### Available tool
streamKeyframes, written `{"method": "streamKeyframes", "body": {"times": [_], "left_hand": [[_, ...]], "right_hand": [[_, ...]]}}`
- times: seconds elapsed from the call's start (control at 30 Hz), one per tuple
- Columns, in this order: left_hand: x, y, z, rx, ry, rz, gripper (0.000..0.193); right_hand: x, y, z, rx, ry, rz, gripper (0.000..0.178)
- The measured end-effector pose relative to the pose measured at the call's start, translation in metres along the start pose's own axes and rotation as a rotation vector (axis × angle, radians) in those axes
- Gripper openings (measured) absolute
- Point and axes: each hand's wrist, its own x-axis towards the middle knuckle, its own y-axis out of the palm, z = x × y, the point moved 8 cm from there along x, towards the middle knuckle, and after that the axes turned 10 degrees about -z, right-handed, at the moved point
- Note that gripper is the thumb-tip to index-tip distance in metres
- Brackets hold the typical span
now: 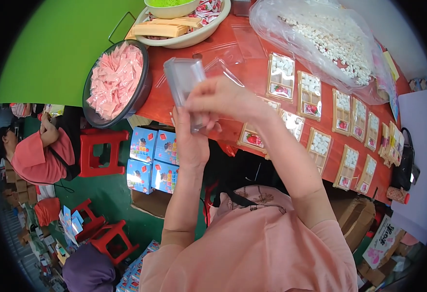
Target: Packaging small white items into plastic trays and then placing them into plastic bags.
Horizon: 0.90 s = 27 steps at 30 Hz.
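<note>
My left hand (192,143) grips a small stack of clear plastic covers (183,73) from below, over the table's near edge. My right hand (221,99) reaches across from the right, its fingers pinched on the same covers. Part of the stack is hidden behind the fingers, and I cannot tell whether one cover is separated from the others. Flat clear plastic pieces (250,41) lie on the red table beyond. To the right sit several tan compartment trays (310,87) with white pieces and strawberry-printed packets in them.
A black tub of pink sachets (116,80) stands at the table's left. Behind it is a cream basin (211,34) with wafer-like bars. A clear bag of white pieces (320,41) lies far right. Blue boxes (152,158) and a red stool (101,155) are below left, near another person (43,151).
</note>
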Motion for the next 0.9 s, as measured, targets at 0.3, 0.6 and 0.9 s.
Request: {"method": "streamKeyframes", "body": {"times": [0.3,0.6,0.9], "left_hand": [[-0.009,0.014,0.009,0.055,-0.058,0.074,0.042],[-0.006,0.007,0.007,0.074,-0.050,0.066,0.043],[-0.015,-0.027,-0.024,0.115,0.084,-0.202,0.051]], "right_hand": [[-0.011,0.000,-0.030,0.418,0.156,0.146,0.018],[-0.026,0.002,-0.017,0.190,0.043,-0.002,0.017],[-0.008,-0.030,0.046,-0.756,-0.655,-0.488,0.010]]}}
